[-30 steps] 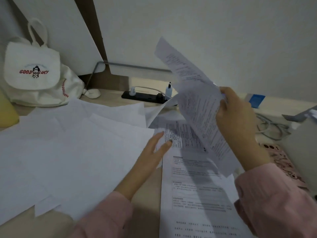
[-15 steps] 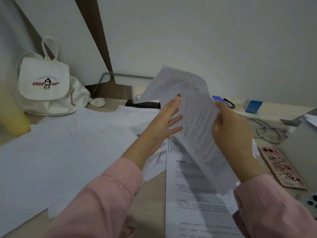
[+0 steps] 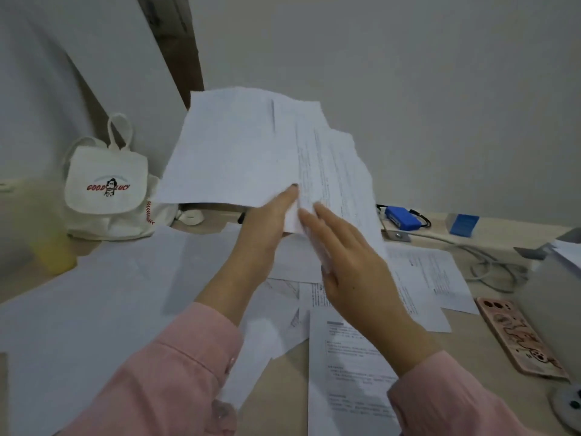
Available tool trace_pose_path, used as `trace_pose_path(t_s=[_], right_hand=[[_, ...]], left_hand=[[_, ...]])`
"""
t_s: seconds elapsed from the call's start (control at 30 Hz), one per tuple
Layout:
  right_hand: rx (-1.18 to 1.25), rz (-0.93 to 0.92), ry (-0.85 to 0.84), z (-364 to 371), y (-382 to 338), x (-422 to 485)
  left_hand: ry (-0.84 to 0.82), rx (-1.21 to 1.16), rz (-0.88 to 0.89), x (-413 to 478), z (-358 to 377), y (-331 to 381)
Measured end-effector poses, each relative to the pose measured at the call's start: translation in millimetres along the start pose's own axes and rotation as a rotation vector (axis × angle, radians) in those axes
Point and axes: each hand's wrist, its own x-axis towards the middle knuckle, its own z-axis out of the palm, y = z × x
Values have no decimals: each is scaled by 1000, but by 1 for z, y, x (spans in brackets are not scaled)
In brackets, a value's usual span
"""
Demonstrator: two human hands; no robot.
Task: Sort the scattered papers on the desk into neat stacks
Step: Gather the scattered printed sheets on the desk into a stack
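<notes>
A: Pinching the lifted sheets [image 3: 251, 146] now is the left hand [image 3: 267, 228], thumb on top; a second ago it lay flat on the desk.

B: And the right hand [image 3: 352, 269]?

A: Fingers straight, loose against the printed side; it has let go its grip.

B: So the bundle changed hands. Scattered papers [image 3: 94, 294] still cover the desk [image 3: 471, 341]; no stack yet.

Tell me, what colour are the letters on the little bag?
Red, on the white bag; head view.
</notes>
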Motion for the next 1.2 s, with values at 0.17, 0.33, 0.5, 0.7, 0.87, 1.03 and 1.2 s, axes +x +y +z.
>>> trace_pose_path(t_s=[0.17,0.33,0.5,0.7,0.87,1.03,1.2], right_hand=[[-35,109,-190,35,11,-18],[-155,97,-355,69,31,-51],[-126,199,-764,85,35,-73],[-103,418,-588,89,46,-65],[-5,301,-596,95,58,-58],[84,200,-1123,94,27,-54],[474,410,-1131,99,-8,-39]], left_hand=[[134,-9,-21,-8,-60,-23],[161,5,-236,-22,-122,-60],[236,-46,-458,-43,-164,-98],[390,-93,-480,-43,-201,-112],[366,-3,-450,-46,-223,-116],[448,150,-386,-47,-226,-109],[715,399,-7,-48,-214,-66]])
